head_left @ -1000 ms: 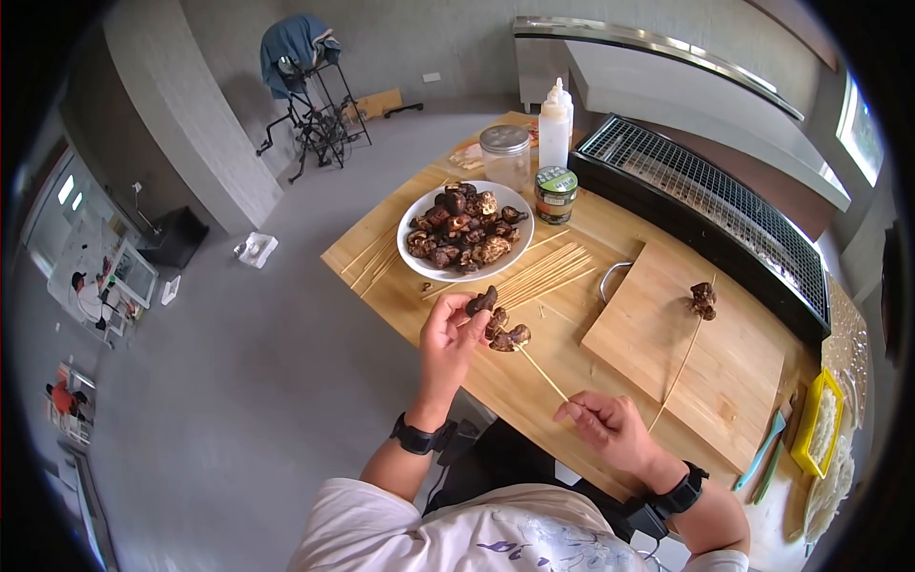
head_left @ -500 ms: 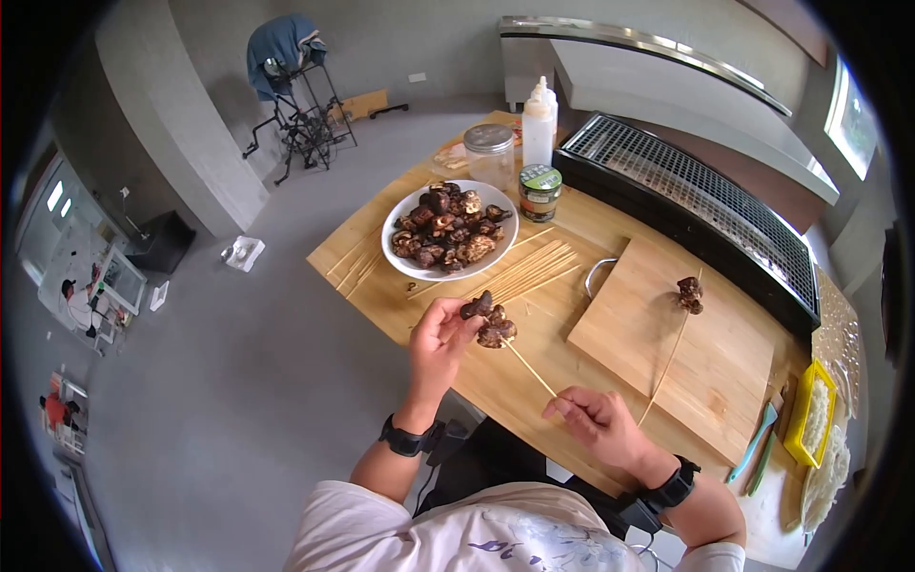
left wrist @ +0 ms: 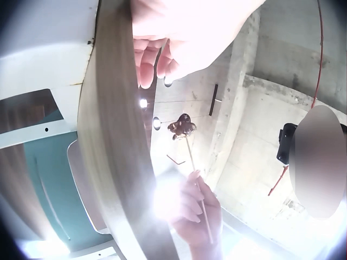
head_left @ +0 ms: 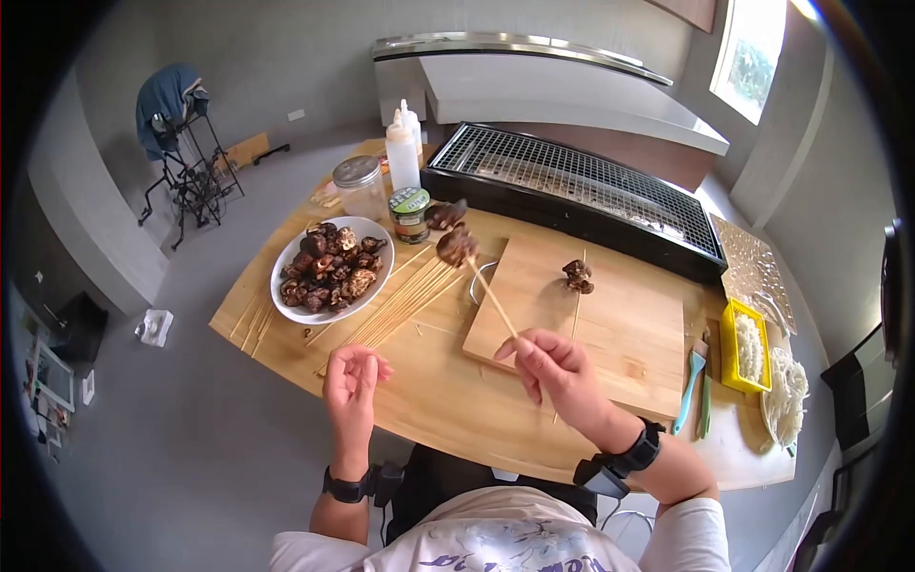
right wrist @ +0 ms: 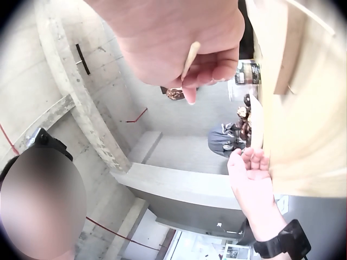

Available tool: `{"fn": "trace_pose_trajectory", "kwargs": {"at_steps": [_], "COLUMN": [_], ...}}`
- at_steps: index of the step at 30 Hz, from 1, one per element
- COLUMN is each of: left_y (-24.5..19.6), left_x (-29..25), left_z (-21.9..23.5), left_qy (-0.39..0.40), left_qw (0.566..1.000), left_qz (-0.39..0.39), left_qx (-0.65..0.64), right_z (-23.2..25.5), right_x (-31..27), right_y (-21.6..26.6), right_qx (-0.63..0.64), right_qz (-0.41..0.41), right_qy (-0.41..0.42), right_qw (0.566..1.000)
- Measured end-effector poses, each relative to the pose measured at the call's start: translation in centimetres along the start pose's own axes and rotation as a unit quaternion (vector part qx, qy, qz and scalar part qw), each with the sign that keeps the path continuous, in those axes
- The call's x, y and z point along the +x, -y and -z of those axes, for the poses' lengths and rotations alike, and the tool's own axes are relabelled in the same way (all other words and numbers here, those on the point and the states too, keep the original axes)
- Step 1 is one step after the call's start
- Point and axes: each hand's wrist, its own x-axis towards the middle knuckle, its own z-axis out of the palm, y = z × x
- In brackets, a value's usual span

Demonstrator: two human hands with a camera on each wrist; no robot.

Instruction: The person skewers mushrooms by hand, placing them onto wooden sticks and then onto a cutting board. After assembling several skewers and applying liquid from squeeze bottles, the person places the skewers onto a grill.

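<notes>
Lifted since a second ago: the loaded skewer (head_left: 488,291), now off the left hand (head_left: 354,374).
Right hand (head_left: 551,367) pinches the stick's lower end, mushrooms (head_left: 455,243) raised above the worktop (head_left: 434,391) near the cutting board (head_left: 610,329). Left hand hangs loosely curled, holding nothing, at the worktop's near edge, below the plate (head_left: 333,270).

You are in a bare concrete room set up for grilling: a wooden table (head_left: 438,381) carries an electric grill (head_left: 572,186), a bowl of mushrooms (head_left: 331,268), bamboo skewers (head_left: 400,305) and a cutting board (head_left: 610,324).
</notes>
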Motion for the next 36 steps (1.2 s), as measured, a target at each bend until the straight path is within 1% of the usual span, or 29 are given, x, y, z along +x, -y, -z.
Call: {"fn": "trace_pose_trajectory", "kwargs": {"at_steps": [1,2,4,6,7,9,10,11,12,14,15,19,21,22,24,26,28,29,30,32,34,35,36], "left_y": [0.2,0.4,0.8,1.3,1.4,1.0,0.8,0.6,0.5,0.4,0.4,0.1,0.2,0.3,0.5,0.7,0.8,0.8,0.6,0.3,-0.1,-0.5,-0.9], "left_x": [-0.1,-0.2,-0.4,-0.6,-0.6,-0.6,-0.6,-0.5,-0.5,-0.6,-0.6,-0.7,-0.6,-0.6,-0.7,-0.7,-0.7,-0.7,-0.7,-0.4,0.0,0.2,0.5], "left_z": [0.0,0.0,0.0,0.0,-0.2,-0.4,-0.5,-0.5,-0.6,-0.6,-0.6,-0.7,-0.7,-0.6,-0.4,-0.4,-0.4,-0.3,-0.3,-0.2,0.2,0.5,0.7], "left_qy": [0.006,0.017,0.033,0.038,0.038,0.041,0.044,0.044,0.043,0.046,0.045,0.047,0.054,0.048,0.068,0.066,0.066,0.069,0.060,0.086,0.082,0.077,0.074], "left_qw": [1.000,1.000,0.999,0.995,0.996,0.980,0.981,0.980,0.979,0.977,0.974,0.968,0.967,0.966,0.963,0.963,0.965,0.965,0.964,0.963,0.966,0.943,0.915], "left_qz": [0.003,0.000,-0.001,-0.014,-0.013,-0.061,-0.061,-0.056,-0.051,-0.054,-0.057,-0.065,-0.075,-0.076,-0.092,-0.092,-0.097,-0.090,-0.088,-0.089,-0.082,-0.120,-0.155], "left_qx": [-0.003,-0.001,-0.005,0.087,0.079,0.184,0.180,0.187,0.195,0.203,0.214,0.239,0.237,0.243,0.246,0.244,0.234,0.235,0.242,0.238,0.233,0.300,0.365], "right_z": [0.2,0.6,2.2,4.3,5.5,8.1,9.0,9.5,9.9,10.7,10.9,10.7,10.9,10.8,10.7,10.8,10.5,10.4,10.3,10.3,8.8,8.4,8.0], "right_x": [-0.2,-0.7,-1.9,-3.3,-4.1,-5.5,-6.0,-6.5,-6.7,-7.0,-7.0,-6.4,-6.1,-6.0,-5.7,-5.4,-5.0,-4.8,-4.7,-4.4,-4.4,-4.5,-4.9], "right_y": [0.6,1.1,2.1,2.2,2.1,1.1,0.7,0.5,0.2,-0.3,-0.5,-0.8,-1.4,-1.5,-1.7,-1.6,-1.3,-1.3,-1.2,-1.4,0.0,0.3,0.5], "right_qx": [0.000,0.000,-0.023,-0.008,0.011,0.014,0.016,-0.024,-0.024,-0.039,-0.041,-0.080,-0.113,-0.111,-0.149,-0.162,-0.232,-0.231,-0.259,-0.334,-0.460,-0.462,-0.556], "right_qz": [0.002,0.000,-0.025,-0.038,-0.052,-0.064,-0.068,-0.082,-0.082,-0.141,-0.149,-0.152,-0.177,-0.175,-0.165,-0.171,-0.172,-0.171,-0.169,-0.166,-0.184,-0.182,-0.099], "right_qy": [-0.038,-0.046,-0.131,-0.159,-0.180,-0.206,-0.216,-0.230,-0.234,-0.224,-0.217,-0.205,-0.192,-0.185,-0.186,-0.180,-0.159,-0.150,-0.147,-0.146,-0.170,-0.164,-0.179], "right_qw": [0.999,0.999,0.991,0.986,0.982,0.976,0.974,0.969,0.969,0.963,0.964,0.964,0.959,0.961,0.957,0.955,0.944,0.946,0.939,0.916,0.852,0.853,0.806]}}
